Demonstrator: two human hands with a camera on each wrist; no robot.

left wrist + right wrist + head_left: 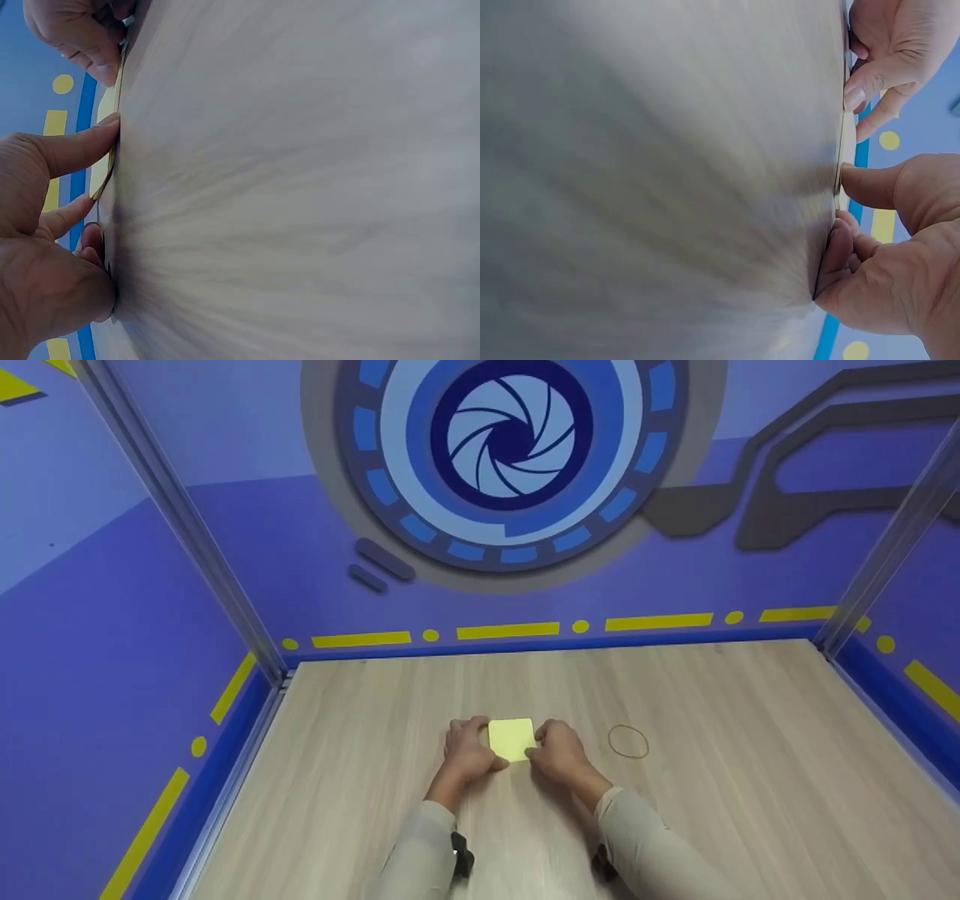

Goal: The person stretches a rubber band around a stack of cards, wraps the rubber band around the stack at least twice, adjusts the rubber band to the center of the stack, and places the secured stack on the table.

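Two hands come first: the left hand [466, 751] pinches the pad [511, 739] at its left side, thumb by the near corner; the right hand [561, 753] grips the right side. The pad sits between them, on or just above the table [337, 780]; we cannot tell which. We judge it light, flexible, easily creased, best held by opposite edges. To the right lies a band [610, 741]; beyond, the wall [510, 604].

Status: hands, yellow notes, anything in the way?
Left hand and right hand touching yellow notes. Notes between them on table. Rubber band off right, not in the way.
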